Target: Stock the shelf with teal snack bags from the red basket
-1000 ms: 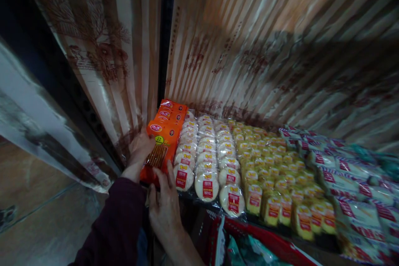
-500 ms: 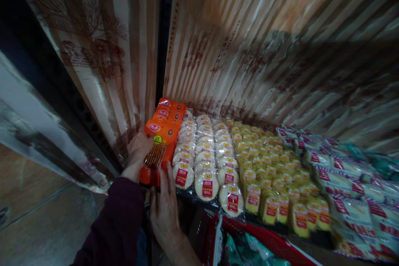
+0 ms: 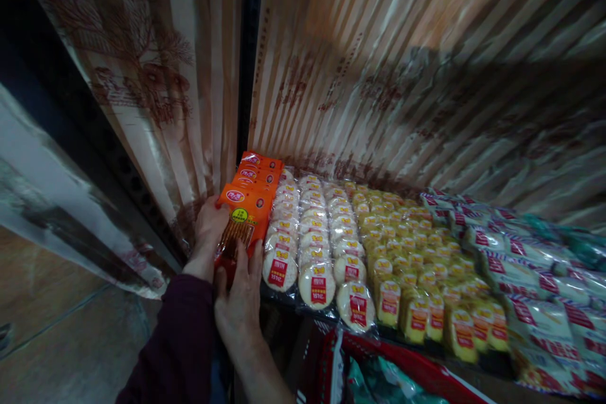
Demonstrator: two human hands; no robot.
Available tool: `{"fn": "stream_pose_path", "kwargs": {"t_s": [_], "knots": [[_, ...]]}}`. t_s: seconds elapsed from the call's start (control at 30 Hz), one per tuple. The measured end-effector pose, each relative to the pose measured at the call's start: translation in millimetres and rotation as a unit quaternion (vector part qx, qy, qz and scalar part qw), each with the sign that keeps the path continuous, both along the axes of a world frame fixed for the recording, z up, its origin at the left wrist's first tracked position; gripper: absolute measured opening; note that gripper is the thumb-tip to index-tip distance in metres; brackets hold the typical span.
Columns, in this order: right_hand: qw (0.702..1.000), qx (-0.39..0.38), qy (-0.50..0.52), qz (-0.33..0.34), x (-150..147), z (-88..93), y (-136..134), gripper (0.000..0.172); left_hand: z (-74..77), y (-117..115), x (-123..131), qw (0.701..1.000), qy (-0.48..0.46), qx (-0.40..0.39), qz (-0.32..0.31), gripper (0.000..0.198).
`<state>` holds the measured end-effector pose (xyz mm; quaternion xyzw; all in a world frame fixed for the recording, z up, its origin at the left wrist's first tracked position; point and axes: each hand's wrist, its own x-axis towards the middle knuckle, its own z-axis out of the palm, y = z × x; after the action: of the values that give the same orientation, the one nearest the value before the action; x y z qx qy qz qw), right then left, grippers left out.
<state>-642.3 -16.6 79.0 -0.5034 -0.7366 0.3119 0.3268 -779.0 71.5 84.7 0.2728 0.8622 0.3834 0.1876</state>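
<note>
At the left end of the shelf stands a row of orange snack packets point(image 3: 255, 164). The front orange snack packet point(image 3: 252, 214) shows brown strips behind a picture or window. My left hand point(image 3: 208, 227) grips it by its left edge, with the fingertips hidden behind or under it. My right hand point(image 3: 243, 303) lies against its lower front, fingers stretched out and apart, thumb to the left. The packet's bottom edge is covered by this hand. Round white crackers point(image 3: 280, 268) in clear wrappers stand just right of the packet.
Further right are rows of yellow wrapped cakes point(image 3: 389, 303) and white-and-red bags point(image 3: 534, 322). Below the shelf sits a red crate point(image 3: 416, 360) holding green packages point(image 3: 383, 382). Patterned plastic sheeting point(image 3: 331, 76) covers the back, and a dark upright post point(image 3: 249, 44) marks the corner.
My right hand has moved up and left, from the packet's lower right edge onto its lower front. My left hand stays at the left edge. The view has shifted slightly.
</note>
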Motion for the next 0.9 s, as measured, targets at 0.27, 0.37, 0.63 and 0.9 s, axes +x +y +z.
{"fn": "stream_pose_path", "kwargs": {"t_s": [0.27,0.37,0.63,0.9], "knots": [[0.999,-0.037,-0.001,-0.021,-7.2,8.6,12.2,0.055,-6.5,2.1,-1.5,0.999,-0.021,0.001,0.033,0.032],[0.999,-0.016,0.019,-0.035,-11.5,5.1,15.1,0.054,-3.2,1.2,-0.6,0.999,-0.022,-0.005,0.039,0.033],[0.999,-0.002,0.044,-0.025,-11.0,-10.2,16.9,0.059,9.9,-3.0,2.9,0.999,-0.020,-0.032,0.039,0.036],[0.995,-0.004,0.072,-0.067,-26.7,-3.2,20.4,0.069,13.9,-3.4,1.8,0.998,-0.016,-0.051,0.037,0.039]]}}
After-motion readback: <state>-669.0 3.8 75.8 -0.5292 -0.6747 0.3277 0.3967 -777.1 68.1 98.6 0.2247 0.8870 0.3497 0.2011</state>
